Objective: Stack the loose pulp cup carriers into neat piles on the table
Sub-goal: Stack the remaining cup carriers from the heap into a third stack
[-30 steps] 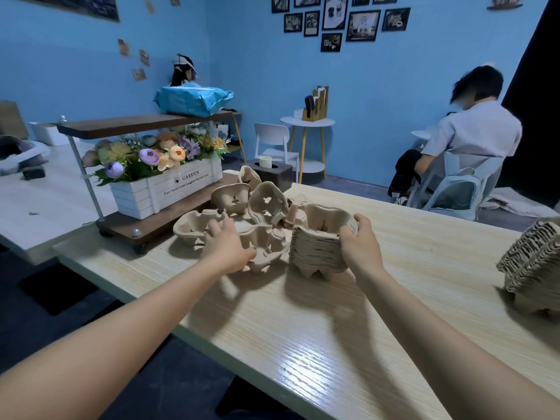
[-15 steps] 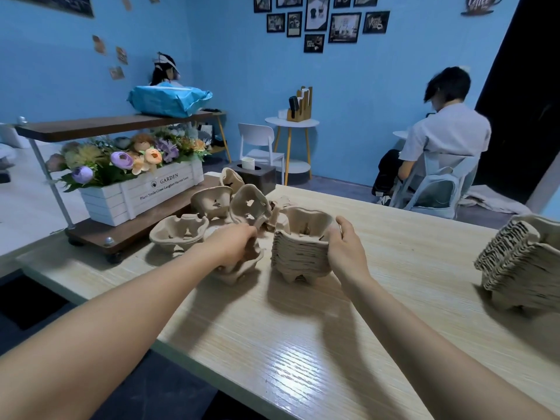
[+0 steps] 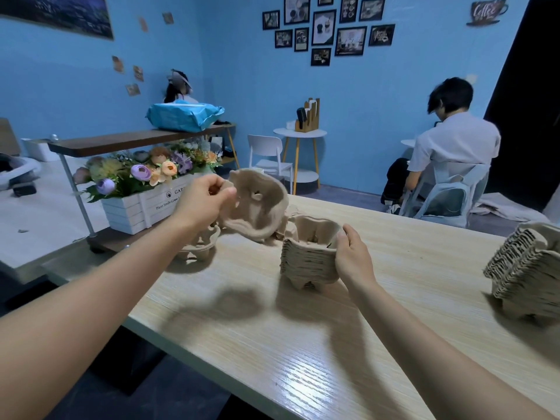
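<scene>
My left hand (image 3: 206,200) pinches the rim of one loose pulp cup carrier (image 3: 257,207) and holds it tilted in the air, above and left of a small pile. My right hand (image 3: 353,257) grips the right side of that pile of stacked carriers (image 3: 306,259), which stands on the wooden table (image 3: 272,344). More loose carriers (image 3: 200,247) lie on the table under my left forearm, partly hidden. A taller, leaning pile of carriers (image 3: 527,268) stands at the table's right edge of view.
A white planter box of artificial flowers (image 3: 142,204) sits on a low wooden shelf at the table's left end. A seated person (image 3: 451,153) is at the back right, with a white chair (image 3: 269,159) and a round side table (image 3: 300,134) beyond.
My left hand has picked one carrier out of the loose heap and lifted it up and to the right, toward the pile. My right hand has stayed on the pile.
</scene>
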